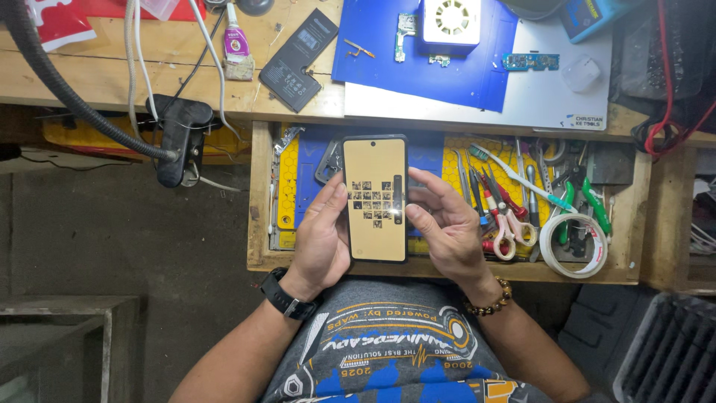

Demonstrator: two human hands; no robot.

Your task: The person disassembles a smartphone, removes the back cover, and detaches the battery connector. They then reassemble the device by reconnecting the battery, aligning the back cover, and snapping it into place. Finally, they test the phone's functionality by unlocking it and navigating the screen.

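Clearly, from the head view, we hold a smartphone [375, 198] upright over the open drawer [262, 224] under the desk [89, 86], its screen lit tan with a small grid of dark tiles near the middle. Our left hand [322, 237] wraps the phone's left edge from behind, its fingers clamped on the case and the thumb lying along the bezel. Our right hand [445, 227] steadies the right edge; its fingers are loosely curled, apart from one another, with the thumb resting at the side of the glass beside the tiles. Just to the right in the drawer lie red-handled scissors [504, 237], green-handled pliers [593, 205], a toothbrush [514, 175] and a roll of white tape [573, 245]. Up on the desk sit a blue mat [373, 67] carrying a white fan unit [450, 22], a loose black battery [298, 60] and a tube of glue [236, 41]. To do this well, we judge that the left hand should carry the weight so that the right thumb stays free to touch lightly; we should keep the phone flat to our eyes, press with the pad rather than the nail, and hold it above the drawer's tools, not resting on them, so nothing scratches the back.
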